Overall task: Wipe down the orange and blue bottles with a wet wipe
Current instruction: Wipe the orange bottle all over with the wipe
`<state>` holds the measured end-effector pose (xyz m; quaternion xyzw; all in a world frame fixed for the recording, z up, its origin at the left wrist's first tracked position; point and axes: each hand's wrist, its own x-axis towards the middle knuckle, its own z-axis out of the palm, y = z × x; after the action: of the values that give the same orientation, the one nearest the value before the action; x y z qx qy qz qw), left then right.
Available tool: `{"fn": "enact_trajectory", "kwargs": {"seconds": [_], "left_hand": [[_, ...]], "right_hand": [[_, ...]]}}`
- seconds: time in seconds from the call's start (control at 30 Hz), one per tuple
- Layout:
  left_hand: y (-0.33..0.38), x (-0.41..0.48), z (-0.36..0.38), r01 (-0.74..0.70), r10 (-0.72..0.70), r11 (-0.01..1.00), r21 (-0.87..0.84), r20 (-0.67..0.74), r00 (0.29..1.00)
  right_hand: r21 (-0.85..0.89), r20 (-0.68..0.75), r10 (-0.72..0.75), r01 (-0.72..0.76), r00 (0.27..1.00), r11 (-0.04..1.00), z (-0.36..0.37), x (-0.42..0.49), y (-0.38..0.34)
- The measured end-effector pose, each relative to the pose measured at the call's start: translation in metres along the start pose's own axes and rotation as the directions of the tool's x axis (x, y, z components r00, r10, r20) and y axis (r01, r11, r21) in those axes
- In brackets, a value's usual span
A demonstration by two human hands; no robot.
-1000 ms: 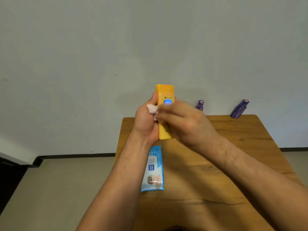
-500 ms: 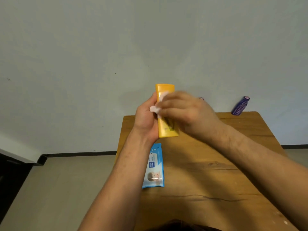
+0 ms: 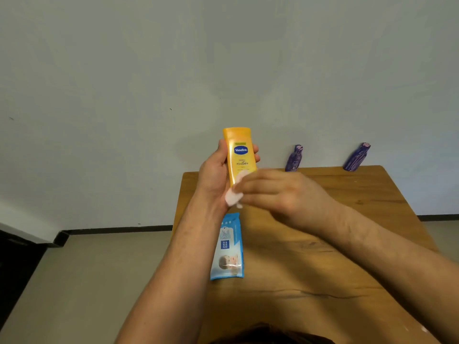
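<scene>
My left hand (image 3: 215, 171) holds the orange bottle (image 3: 240, 152) upright above the table's far left corner, label facing me, with the fingers wrapped around its back. My right hand (image 3: 280, 194) presses a white wet wipe (image 3: 233, 196) against the bottle's lower end. The wipe hangs crumpled below my fingertips and covers the bottle's bottom. Two blue-purple bottles stand at the table's far edge by the wall, one (image 3: 293, 158) near the middle and one (image 3: 356, 157) to the right.
A blue pack of wet wipes (image 3: 228, 247) lies flat along the left edge of the wooden table (image 3: 310, 269). A grey wall rises right behind the table. Beige floor lies to the left.
My right hand has slid the wipe down the front of the orange bottle, from its upper part to its lower end. The label now shows.
</scene>
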<state>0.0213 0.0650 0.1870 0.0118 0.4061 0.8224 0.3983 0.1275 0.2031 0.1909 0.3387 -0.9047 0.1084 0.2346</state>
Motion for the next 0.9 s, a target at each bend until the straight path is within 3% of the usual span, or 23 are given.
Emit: {"fn": "enact_trajectory", "kwargs": {"seconds": [0.1,0.27,0.43,0.57,0.73,0.9], "left_hand": [[-0.003,0.004,-0.001,-0.018,0.017,0.998,-0.059,-0.012,1.000],[-0.001,0.010,-0.009,-0.062,0.061,0.998,-0.017,-0.067,0.996],[0.003,0.015,-0.013,-0.129,0.122,0.989,-0.076,-0.086,0.989],[0.004,0.014,-0.015,-0.090,0.082,0.991,-0.097,-0.084,0.993],[0.004,0.016,-0.011,-0.098,0.077,0.970,-0.222,-0.098,0.992],[0.005,0.016,-0.007,-0.085,0.052,0.965,-0.248,-0.135,0.989]], "right_hand": [[-0.029,-0.131,0.166,-0.171,0.977,0.985,-0.005,-0.001,0.022],[-0.042,0.016,-0.029,0.029,0.999,0.999,0.009,-0.004,-0.011],[0.007,-0.143,0.197,-0.199,0.970,0.980,0.007,-0.006,0.016],[0.046,-0.076,0.048,-0.045,0.996,0.998,0.015,-0.002,-0.008],[0.043,-0.209,0.204,-0.200,0.956,0.979,0.017,-0.003,0.009],[0.043,-0.273,0.179,-0.174,0.945,0.984,0.023,0.007,-0.007]]}}
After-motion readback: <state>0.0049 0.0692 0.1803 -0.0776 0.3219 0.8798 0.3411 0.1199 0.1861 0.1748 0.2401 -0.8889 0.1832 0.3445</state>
